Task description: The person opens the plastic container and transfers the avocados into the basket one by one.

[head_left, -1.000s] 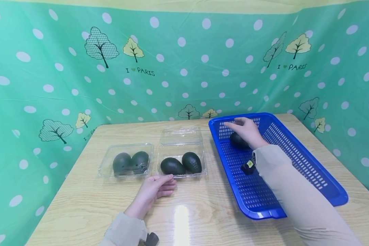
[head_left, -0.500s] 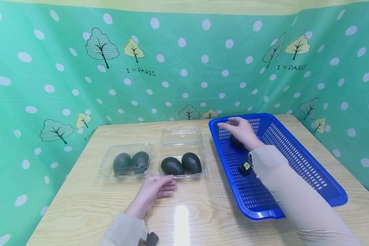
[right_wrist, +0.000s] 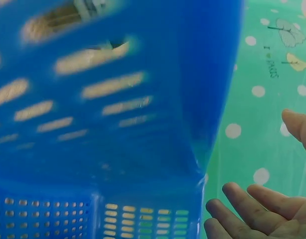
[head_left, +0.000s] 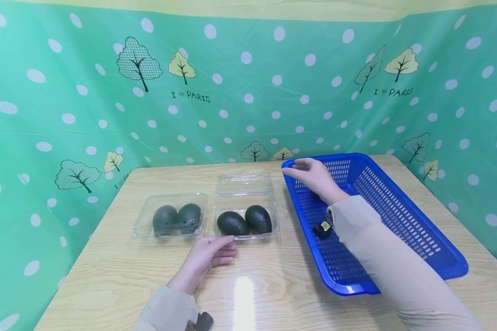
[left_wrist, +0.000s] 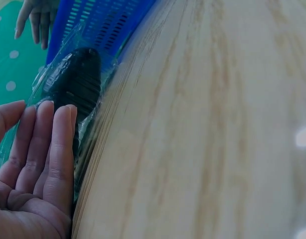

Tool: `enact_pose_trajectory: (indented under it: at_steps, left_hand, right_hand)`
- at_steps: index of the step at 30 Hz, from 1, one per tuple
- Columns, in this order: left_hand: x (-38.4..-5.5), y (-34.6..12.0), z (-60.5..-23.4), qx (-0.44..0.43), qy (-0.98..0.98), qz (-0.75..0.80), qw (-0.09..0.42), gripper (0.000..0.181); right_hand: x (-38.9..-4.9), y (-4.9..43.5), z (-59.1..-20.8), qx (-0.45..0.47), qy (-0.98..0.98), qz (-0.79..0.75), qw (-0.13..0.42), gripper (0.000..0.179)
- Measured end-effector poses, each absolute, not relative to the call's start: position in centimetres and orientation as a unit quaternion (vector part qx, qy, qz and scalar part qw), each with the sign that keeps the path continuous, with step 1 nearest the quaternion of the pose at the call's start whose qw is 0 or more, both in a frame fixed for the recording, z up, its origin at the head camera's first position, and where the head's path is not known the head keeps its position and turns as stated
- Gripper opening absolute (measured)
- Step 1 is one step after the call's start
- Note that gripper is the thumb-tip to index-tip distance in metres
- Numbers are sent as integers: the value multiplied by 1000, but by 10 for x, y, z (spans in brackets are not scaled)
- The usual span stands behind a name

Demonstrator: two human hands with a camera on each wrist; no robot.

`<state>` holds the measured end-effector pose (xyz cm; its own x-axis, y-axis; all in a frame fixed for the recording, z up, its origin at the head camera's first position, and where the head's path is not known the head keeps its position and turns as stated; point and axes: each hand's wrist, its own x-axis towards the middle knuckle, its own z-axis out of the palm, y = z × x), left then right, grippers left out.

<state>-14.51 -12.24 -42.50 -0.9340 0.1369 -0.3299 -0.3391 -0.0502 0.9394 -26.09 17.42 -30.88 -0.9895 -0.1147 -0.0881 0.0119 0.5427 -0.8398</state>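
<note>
My left hand [head_left: 210, 257] lies on the table with its fingertips right at the front rim of an open clear plastic clamshell box [head_left: 244, 201]. Two dark avocados, a left one [head_left: 232, 223] and a right one [head_left: 258, 219], sit in this box. In the left wrist view the fingers [left_wrist: 57, 164] are loosely bent and hold nothing. My right hand [head_left: 312, 177] hovers over the far left corner of the blue basket [head_left: 416, 216]. Its fingers [right_wrist: 252, 209] are spread from the thumb with nothing between them. Another dark avocado in the basket is mostly hidden beneath that hand.
Left of the open box stands a second clear box [head_left: 142, 220], its lid down over two avocados [head_left: 164, 219]. A green dotted curtain [head_left: 248, 92] hangs behind the wooden table [head_left: 107, 285]. The basket's raised walls border the right side.
My right hand has moved left across the basket, from above the avocado toward the left rim. The left hand and both clear boxes have stayed in place.
</note>
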Motion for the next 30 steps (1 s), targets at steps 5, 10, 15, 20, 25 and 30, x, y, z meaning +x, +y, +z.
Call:
enact_pose_trajectory:
  at_steps: [5, 10, 15, 20, 25, 30]
  left_hand:
    - [-145, -122, -424, -77, 669, 720, 166, 39]
    - [-146, -122, -424, -80, 666, 722, 167, 38]
    - [-146, -122, -425, -83, 662, 726, 168, 38]
    - [-146, -122, -425, -82, 662, 726, 169, 38]
    - [-146, -122, -425, -79, 663, 725, 169, 40]
    - [-146, -122, -425, -79, 665, 723, 169, 41]
  right_hand:
    - [-261, 168, -304, -44, 877, -472, 75, 77]
    - [-262, 167, -301, -46, 880, -467, 78, 74]
    - [-263, 166, -297, -46, 876, -472, 86, 75]
    - [-262, 163, -293, -55, 870, -480, 93, 76]
    - [-263, 156, -287, -68, 868, -481, 98, 76]
    - [-262, 148, -282, -77, 869, -478, 101, 77]
